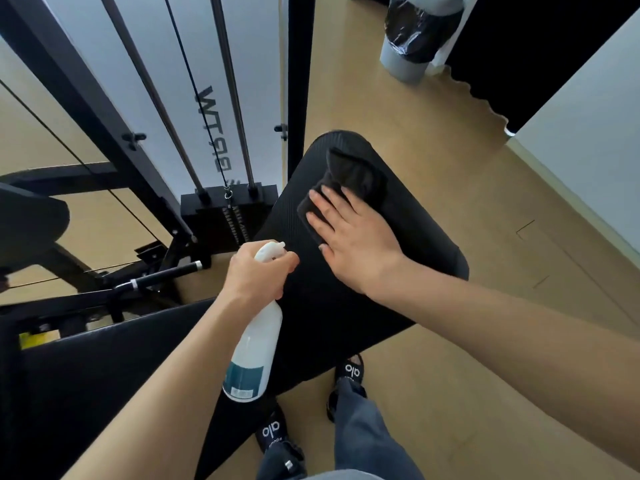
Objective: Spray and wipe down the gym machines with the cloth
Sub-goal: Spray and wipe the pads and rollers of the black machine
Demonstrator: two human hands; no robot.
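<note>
We press our right hand [349, 244] flat, fingers straight, on the black cloth [349, 183], which lies on the black padded seat [408, 237] of the gym machine. Our left hand [258, 271] grips the neck of the white spray bottle [254, 355], held just beside the seat's near edge.

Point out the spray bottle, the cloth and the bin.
spray bottle [254, 355], head view, white body above the label
cloth [356, 174], head view, bunched top
bin [403, 65], head view, grey lower wall
</note>
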